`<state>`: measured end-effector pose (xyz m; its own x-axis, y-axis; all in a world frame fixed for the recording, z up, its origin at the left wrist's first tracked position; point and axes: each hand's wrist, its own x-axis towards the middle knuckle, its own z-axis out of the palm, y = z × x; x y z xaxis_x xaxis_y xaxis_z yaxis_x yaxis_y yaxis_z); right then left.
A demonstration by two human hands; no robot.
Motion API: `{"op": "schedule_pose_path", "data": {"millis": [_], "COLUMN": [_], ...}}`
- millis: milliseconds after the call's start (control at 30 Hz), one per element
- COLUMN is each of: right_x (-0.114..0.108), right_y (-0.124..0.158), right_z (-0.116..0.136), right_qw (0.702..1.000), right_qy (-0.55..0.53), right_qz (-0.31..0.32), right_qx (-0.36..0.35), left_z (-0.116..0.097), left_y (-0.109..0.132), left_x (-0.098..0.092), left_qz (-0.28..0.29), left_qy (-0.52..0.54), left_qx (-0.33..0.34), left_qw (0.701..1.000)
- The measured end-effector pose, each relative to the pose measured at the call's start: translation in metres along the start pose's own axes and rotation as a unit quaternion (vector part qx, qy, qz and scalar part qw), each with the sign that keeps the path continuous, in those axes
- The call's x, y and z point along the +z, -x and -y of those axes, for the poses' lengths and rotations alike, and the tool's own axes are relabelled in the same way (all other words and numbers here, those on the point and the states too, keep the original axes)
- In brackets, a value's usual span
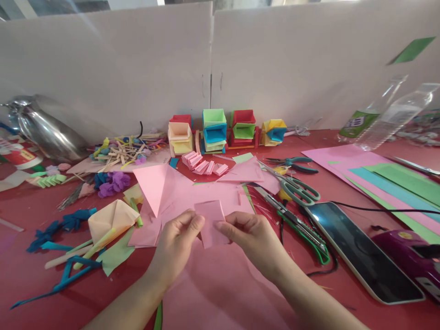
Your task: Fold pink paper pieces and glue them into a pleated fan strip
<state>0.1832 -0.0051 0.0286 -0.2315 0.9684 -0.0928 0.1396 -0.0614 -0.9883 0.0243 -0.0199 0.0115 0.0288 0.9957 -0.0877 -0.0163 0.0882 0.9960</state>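
Scissors (299,191) right of the paper piece (211,224), phone (360,250) (nearer the person) further right, boxes (215,130) behind.

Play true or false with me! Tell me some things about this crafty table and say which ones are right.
1. The left hand and right hand both pinch a small pink paper. True.
2. The scissors lie left of the hands. False: they lie to the right.
3. A phone lies on the table. True.
4. The folded paper boxes at the back are all pink. False: they are red, green, blue, yellow and peach.
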Motion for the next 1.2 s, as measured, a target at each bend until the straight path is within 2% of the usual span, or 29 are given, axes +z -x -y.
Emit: {"op": "schedule_pose_path", "data": {"millis": [167, 300, 467, 567, 700, 767, 867, 933, 1000, 1133, 1200], "right_x": [-0.003, -0.003, -0.005, -0.007, -0.004, -0.001, 0.001, 0.0, -0.003, -0.007, -0.007], "right_y": [0.002, 0.004, 0.002, 0.003, 0.005, 0.006, 0.007, 0.007, 0.007, 0.006, 0.004], "right_z": [-0.001, 0.001, 0.003, 0.001, -0.001, 0.0, 0.003, 0.005, 0.006, 0.004, 0.001], "right_qw": [0.998, 0.995, 0.995, 0.994, 0.981, 0.981, 0.987, 0.988, 0.988, 0.983, 0.974], "right_qy": [0.057, 0.08, 0.011, 0.07, 0.173, 0.178, 0.155, 0.149, 0.156, 0.181, 0.217], "right_qz": [0.034, 0.055, 0.099, 0.08, 0.081, 0.078, 0.043, 0.021, 0.014, 0.019, 0.001], "right_qx": [0.01, 0.001, -0.008, 0.007, -0.02, -0.028, -0.02, -0.016, -0.019, -0.026, -0.064], "left_z": [-0.008, -0.004, -0.001, -0.005, -0.009, -0.008, -0.004, -0.003, -0.003, -0.003, -0.001], "left_y": [-0.007, -0.007, -0.008, -0.009, -0.01, -0.01, -0.01, -0.011, -0.011, -0.009, -0.009], "left_x": [-0.008, -0.011, -0.011, -0.013, -0.015, -0.014, -0.013, -0.013, -0.013, -0.014, -0.013], "left_qz": [0.039, 0.014, -0.021, 0.014, 0.078, 0.067, 0.012, -0.001, 0.019, 0.146, 0.167], "left_qy": [-0.021, -0.109, -0.093, -0.121, -0.141, -0.136, -0.11, -0.085, -0.062, -0.015, 0.007], "left_qx": [0.02, 0.042, 0.031, 0.031, 0.036, 0.034, 0.04, 0.038, 0.023, -0.059, -0.089], "left_qw": [0.999, 0.993, 0.995, 0.992, 0.986, 0.988, 0.993, 0.996, 0.998, 0.987, 0.982]}}
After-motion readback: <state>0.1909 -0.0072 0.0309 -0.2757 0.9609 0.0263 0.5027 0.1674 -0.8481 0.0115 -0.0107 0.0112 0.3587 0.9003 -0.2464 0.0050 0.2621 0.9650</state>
